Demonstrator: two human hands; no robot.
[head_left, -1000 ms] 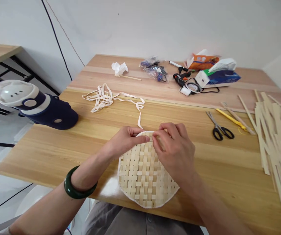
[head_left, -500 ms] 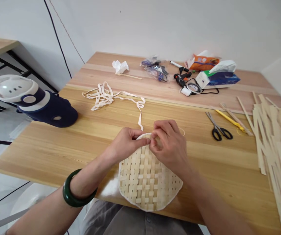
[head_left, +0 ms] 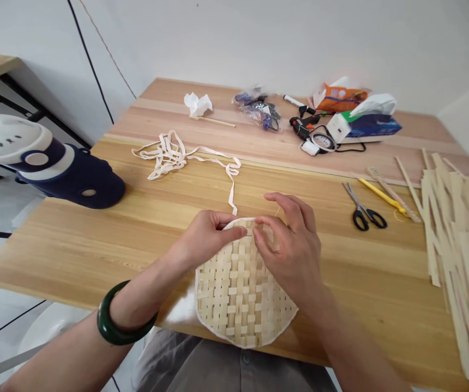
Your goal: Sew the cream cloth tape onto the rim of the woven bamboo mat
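A round fan-like panel (head_left: 244, 294) woven from pale flat strips, its rim bound in white tape, leans against the table's front edge over my lap. My left hand (head_left: 209, 231) pinches its top rim, thumb on the near face and fingers behind. Right beside that thumb, my right hand (head_left: 289, 239) has its thumb and forefinger closed at the rim, the other fingers raised. A thin dark line like a sewing needle (head_left: 249, 235) shows at its thumb tip; most of it is hidden. Fine yellowish thread (head_left: 278, 210) shows by the raised fingers. White tape (head_left: 231, 198) trails away behind the panel.
Black-handled scissors (head_left: 363, 213), a yellow tool (head_left: 381, 196) and a heap of flat strips (head_left: 455, 245) lie to the right. A dark blue bottle (head_left: 83, 177) stands left. Behind are a glue gun (head_left: 303, 128), bagged items (head_left: 259, 109) and tissue packs (head_left: 367, 125).
My right hand has shifted slightly right and its fingers have spread away from the rim, uncovering more of the panel's top. My left hand keeps its hold. The whole view has shifted a little.
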